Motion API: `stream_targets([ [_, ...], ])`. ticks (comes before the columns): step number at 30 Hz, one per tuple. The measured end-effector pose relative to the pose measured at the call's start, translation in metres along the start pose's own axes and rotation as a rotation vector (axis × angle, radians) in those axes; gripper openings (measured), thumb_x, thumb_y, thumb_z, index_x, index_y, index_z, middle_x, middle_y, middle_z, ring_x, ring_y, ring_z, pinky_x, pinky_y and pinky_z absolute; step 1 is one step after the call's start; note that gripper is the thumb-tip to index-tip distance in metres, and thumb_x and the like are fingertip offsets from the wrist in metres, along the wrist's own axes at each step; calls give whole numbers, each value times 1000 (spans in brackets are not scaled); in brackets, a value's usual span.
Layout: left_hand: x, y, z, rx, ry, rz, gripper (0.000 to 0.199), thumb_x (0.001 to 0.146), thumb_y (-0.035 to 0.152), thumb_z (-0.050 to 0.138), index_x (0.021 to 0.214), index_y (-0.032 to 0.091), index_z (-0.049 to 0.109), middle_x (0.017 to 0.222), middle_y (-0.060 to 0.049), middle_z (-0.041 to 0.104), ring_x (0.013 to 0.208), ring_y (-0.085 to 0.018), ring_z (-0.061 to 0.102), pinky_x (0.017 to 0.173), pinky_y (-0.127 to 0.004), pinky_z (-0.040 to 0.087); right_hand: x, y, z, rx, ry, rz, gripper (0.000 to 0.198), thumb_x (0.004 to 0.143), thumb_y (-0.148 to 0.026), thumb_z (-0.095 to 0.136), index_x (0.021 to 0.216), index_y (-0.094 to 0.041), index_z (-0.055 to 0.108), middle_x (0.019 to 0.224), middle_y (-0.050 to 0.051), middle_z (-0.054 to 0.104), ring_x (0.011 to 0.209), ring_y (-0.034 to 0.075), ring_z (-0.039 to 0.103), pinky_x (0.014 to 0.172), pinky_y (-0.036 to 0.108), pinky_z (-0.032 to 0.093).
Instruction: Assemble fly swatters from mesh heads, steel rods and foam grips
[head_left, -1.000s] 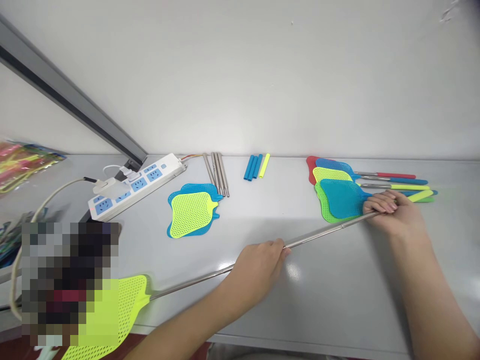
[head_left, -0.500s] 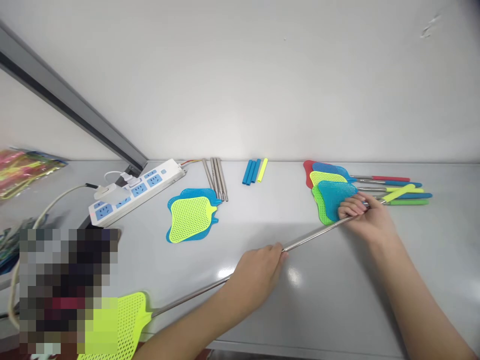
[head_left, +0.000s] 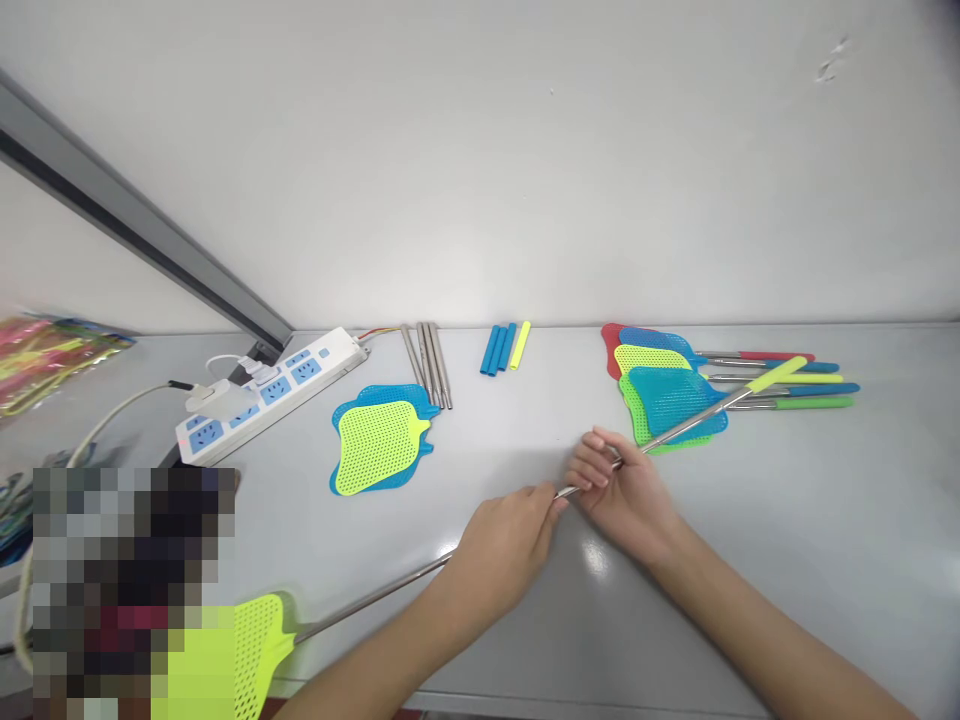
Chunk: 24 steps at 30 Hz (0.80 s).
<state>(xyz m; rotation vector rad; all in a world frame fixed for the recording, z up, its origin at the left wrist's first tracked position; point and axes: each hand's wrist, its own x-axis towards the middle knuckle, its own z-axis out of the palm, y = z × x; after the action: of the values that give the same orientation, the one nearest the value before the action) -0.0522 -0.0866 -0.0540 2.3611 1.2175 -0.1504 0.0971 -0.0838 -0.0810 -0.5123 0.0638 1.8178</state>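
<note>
My left hand (head_left: 504, 548) is closed round the thin metal shaft of a fly swatter (head_left: 375, 597), near the middle of its length. The swatter's yellow-green mesh head hangs at the lower left, partly covered by a blurred patch. A little to the right, my right hand (head_left: 621, 492) has its fingers curled round the same shaft. From there the rod slants up to a yellow grip over the stacked fly swatters (head_left: 675, 400), whose heads are red, blue, yellow and green.
Yellow and blue swatter heads (head_left: 379, 445) lie left of centre, below several metal rods (head_left: 431, 365). Blue and yellow grip sleeves (head_left: 499, 350) lie by the wall. A power strip (head_left: 274, 400) with plugs stands at left, near plastic-wrapped items (head_left: 60, 355).
My right hand has slid down the shaft, away from the yellow grip, and is now close to my left hand. The left hand stays about where it was.
</note>
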Motion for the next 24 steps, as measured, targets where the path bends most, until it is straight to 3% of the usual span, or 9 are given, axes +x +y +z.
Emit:
stream_targets([
  [4,0,1,-2,-1,6,18,35,88,32,13,84,20,46,73,-1,59,59,-16,55,48,-25,32,-1,11,-2,-36,1,-6,20,77,-23,49,60,-17,39,48,-6,24,42,6,30,47,21,34],
  [24,-1,3,-2,-10,-27,-9,36,88,34,13,82,19,46,70,-2,58,59,-15,56,48,-24,31,-1,6,-4,-6,-1,29,30,78,-27,47,55,-18,29,44,-7,17,40,8,23,44,22,31],
])
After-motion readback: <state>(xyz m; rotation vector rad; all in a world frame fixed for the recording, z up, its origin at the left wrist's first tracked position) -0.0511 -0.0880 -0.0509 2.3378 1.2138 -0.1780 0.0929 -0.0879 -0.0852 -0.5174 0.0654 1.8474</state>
